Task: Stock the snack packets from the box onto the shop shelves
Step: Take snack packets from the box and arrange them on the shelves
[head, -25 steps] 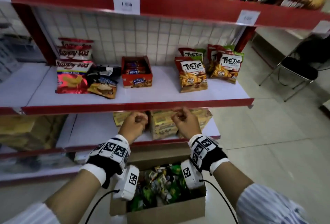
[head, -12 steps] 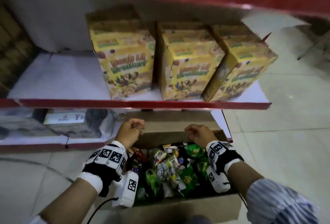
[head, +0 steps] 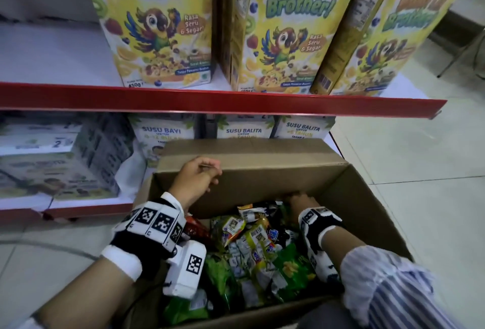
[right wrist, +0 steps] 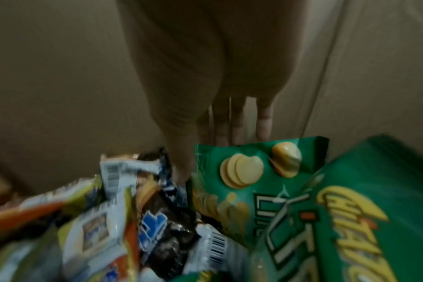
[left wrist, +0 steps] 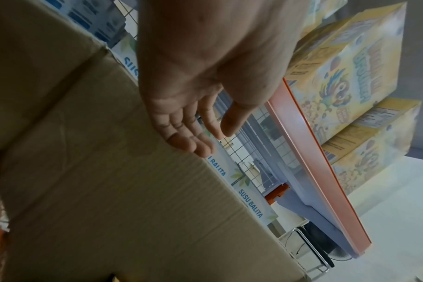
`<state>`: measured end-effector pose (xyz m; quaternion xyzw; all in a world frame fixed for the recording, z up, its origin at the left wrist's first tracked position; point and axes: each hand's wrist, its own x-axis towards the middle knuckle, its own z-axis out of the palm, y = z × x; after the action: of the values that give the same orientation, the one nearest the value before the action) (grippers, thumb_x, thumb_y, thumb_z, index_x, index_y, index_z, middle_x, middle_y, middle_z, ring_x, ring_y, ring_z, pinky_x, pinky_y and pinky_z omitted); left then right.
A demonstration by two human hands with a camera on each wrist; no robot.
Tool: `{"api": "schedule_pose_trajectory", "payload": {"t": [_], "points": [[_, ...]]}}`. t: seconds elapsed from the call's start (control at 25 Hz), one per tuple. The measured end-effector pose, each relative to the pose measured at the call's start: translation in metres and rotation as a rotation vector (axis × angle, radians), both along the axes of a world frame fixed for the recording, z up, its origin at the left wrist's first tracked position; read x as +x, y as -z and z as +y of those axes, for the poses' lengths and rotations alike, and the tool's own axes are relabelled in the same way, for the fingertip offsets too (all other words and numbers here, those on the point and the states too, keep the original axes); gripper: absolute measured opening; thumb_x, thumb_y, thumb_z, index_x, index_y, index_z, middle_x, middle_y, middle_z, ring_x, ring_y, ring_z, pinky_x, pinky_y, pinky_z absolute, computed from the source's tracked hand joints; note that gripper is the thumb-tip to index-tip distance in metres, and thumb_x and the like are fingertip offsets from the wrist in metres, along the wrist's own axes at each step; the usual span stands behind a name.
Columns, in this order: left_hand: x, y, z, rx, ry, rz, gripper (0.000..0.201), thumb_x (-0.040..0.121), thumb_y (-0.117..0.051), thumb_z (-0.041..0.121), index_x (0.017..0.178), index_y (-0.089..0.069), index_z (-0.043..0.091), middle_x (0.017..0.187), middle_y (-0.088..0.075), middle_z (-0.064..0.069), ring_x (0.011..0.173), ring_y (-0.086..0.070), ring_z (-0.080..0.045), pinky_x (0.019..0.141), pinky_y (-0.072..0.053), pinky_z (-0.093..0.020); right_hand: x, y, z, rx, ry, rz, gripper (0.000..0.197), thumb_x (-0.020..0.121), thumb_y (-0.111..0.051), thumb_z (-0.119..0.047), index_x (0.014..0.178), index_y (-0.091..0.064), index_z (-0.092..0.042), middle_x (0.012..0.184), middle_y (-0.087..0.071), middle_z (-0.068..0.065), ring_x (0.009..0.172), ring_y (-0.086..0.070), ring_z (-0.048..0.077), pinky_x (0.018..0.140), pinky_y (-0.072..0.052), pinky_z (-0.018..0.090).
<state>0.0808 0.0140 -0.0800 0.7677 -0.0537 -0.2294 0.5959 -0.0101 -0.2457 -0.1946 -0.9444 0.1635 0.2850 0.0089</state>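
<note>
An open cardboard box (head: 262, 171) stands on the floor before the shelves, holding several snack packets (head: 252, 244) in green, yellow and white. My left hand (head: 210, 174) hovers over the box's far left corner, fingers relaxed and holding nothing; the left wrist view shows that left hand (left wrist: 210, 141) open above the box flap (left wrist: 85, 171). My right hand (head: 296, 197) reaches down inside against the far wall. In the right wrist view, the right hand (right wrist: 205, 158) has straight fingers behind the top of a green chips packet (right wrist: 249, 171), thumb at the packet's left edge.
Yellow cereal boxes (head: 162, 27) stand on the shelf behind its red edge (head: 210, 103). White milk cartons (head: 244, 129) fill the bottom shelf just behind the box. Tiled floor (head: 420, 171) lies to the right.
The view dropped from the upper shelves down to the box. Both hands lowered; the right hand went from the box rim into the packets, and the left hand stayed near the far left corner.
</note>
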Motion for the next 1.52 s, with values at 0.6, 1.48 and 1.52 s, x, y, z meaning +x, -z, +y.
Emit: {"api": "schedule_pose_trajectory", "payload": {"t": [0.6,1.48,1.52], "points": [[-0.017,-0.005,0.031,-0.037,0.223,0.068,0.057,0.063,-0.051,0.073,0.103,-0.056,0.032,0.123,-0.060,0.005,0.110,-0.056,-0.010,0.091,-0.046,-0.027,0.002,-0.168,0.050,1.396,0.576,-0.574,0.019,0.078,-0.068,-0.019,0.095,-0.068,-0.009,0.085,-0.073,0.006,0.076,-0.069,0.018,0.075,-0.057,0.027],[-0.003,-0.004,0.071,-0.405,0.173,0.071,0.081,0.039,-0.087,0.060,0.105,-0.056,0.024,0.095,-0.074,0.007,0.096,-0.068,-0.010,0.082,-0.054,-0.025,0.022,-0.156,0.100,1.623,0.555,-0.690,0.024,0.064,-0.075,-0.019,0.077,-0.054,-0.018,0.072,-0.069,-0.003,0.064,-0.065,0.010,0.053,-0.049,0.024],[-0.006,-0.001,0.068,-0.407,0.133,0.060,0.075,0.042,-0.087,0.058,0.100,-0.058,0.022,0.090,-0.073,0.007,0.092,-0.069,-0.011,0.080,-0.053,-0.024,0.020,-0.150,0.105,1.643,0.549,-0.629,0.024,0.067,-0.074,-0.018,0.080,-0.054,-0.016,0.073,-0.069,-0.003,0.066,-0.065,0.011,0.051,-0.051,0.026]]}}
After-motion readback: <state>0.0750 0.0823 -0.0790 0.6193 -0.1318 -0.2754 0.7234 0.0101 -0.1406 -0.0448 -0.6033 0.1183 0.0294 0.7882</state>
